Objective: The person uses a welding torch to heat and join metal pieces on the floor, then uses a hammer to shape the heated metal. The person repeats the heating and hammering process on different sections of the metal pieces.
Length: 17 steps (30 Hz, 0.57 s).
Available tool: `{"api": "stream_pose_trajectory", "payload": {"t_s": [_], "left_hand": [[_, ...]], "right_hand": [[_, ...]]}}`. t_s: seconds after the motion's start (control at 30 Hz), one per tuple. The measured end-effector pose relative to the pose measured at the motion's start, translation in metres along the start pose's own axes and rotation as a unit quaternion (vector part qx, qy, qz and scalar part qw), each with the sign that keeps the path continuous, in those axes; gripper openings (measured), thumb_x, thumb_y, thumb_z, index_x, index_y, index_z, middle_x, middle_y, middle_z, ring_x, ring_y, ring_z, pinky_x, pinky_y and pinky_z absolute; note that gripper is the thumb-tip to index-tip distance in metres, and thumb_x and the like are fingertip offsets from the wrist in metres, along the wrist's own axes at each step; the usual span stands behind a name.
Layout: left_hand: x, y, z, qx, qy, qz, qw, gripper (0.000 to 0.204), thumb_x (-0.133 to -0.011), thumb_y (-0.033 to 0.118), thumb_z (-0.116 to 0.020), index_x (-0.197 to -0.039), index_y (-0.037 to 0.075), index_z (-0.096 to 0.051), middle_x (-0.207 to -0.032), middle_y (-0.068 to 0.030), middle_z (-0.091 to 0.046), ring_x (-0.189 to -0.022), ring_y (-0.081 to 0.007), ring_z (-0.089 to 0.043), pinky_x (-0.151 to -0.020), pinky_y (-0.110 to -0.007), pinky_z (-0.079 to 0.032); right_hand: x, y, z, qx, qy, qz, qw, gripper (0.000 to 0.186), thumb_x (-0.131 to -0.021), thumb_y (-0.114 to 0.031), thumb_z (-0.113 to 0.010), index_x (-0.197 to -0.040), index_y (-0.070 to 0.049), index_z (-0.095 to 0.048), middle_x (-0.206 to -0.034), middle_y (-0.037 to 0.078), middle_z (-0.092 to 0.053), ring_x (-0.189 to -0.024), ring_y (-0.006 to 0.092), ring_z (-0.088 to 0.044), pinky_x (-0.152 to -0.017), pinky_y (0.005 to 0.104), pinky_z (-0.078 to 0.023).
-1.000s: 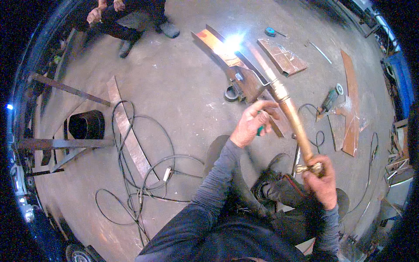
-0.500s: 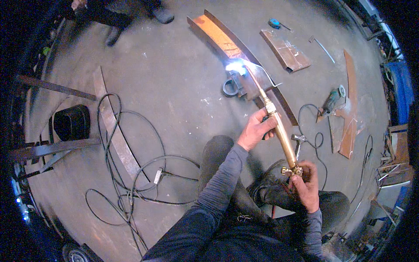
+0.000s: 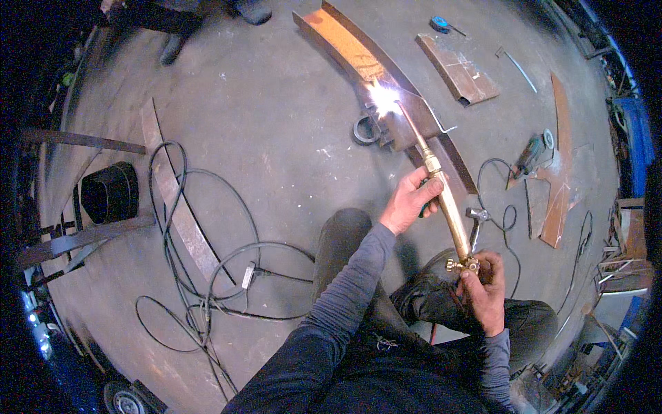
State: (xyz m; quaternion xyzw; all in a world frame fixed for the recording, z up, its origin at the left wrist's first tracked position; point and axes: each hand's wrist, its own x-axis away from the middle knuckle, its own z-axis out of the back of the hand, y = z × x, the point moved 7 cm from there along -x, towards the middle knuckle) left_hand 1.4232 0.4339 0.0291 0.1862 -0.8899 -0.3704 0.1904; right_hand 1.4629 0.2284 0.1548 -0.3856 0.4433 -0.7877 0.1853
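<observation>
A long brass gas torch (image 3: 452, 215) slants up and away from my lap. My left hand (image 3: 412, 200) is closed round the front part of its handle. At the rear end, the fingers of my right hand (image 3: 488, 286) are closed about the torch by its valve knobs (image 3: 460, 265). The thin tip reaches a steel channel beam (image 3: 345, 45) with orange rust inside. A bright white-violet flame flares at the tip and hides the metal behind it. Left of the flame, a short ring of pipe (image 3: 365, 130) sits against the beam.
An angle grinder (image 3: 529, 155), a hammer (image 3: 476, 215), a rusty box section (image 3: 456, 69) and a blue tape measure (image 3: 439, 25) lie to the right. Cables (image 3: 207, 297) coil over a flat steel bar (image 3: 176, 200) on the left. Another person's legs (image 3: 162, 27) show at top left.
The flame has grown larger and more star-shaped. The whole view has shifted slightly. Both hands keep their places on the torch.
</observation>
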Motion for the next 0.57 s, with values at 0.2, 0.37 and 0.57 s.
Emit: {"api": "stream_pose_trajectory", "payload": {"t_s": [0.2,0.37,0.57], "left_hand": [[-0.0006,-0.0002,0.0014,-0.027,0.014,0.014,0.999,0.038,-0.099,0.041,-0.063,-0.118,0.008,-0.065,-0.09,0.0014,-0.066,-0.065,-0.006,-0.055,-0.052,-0.021,-0.042],[-0.003,-0.0045,0.004,-0.028,0.016,0.013,0.999,0.04,-0.099,0.043,-0.062,-0.119,0.009,-0.065,-0.09,0.0013,-0.065,-0.065,-0.0061,-0.055,-0.053,-0.021,-0.042],[-0.0066,-0.0088,0.0074,-0.023,0.007,0.008,1.0,0.042,-0.099,0.043,-0.064,-0.123,0.008,-0.064,-0.091,0.0008,-0.065,-0.065,-0.0066,-0.056,-0.053,-0.022,-0.043]], "right_hand": [[-0.0041,0.0048,0.0021,0.007,0.002,-0.007,1.0,0.033,-0.094,-0.006,-0.067,-0.123,-0.006,-0.05,-0.1,0.007,-0.061,-0.072,0.0122,-0.059,-0.06,0.0275,-0.052],[-0.0071,0.0105,0.0035,0.009,-0.001,-0.011,1.0,0.034,-0.094,-0.007,-0.067,-0.124,-0.006,-0.05,-0.098,0.007,-0.062,-0.073,0.0121,-0.06,-0.061,0.0277,-0.053],[-0.0095,0.011,0.0026,0.006,-0.014,-0.021,1.0,0.037,-0.095,-0.009,-0.068,-0.126,-0.006,-0.05,-0.099,0.008,-0.063,-0.073,0.0129,-0.061,-0.064,0.0283,-0.053]]}}
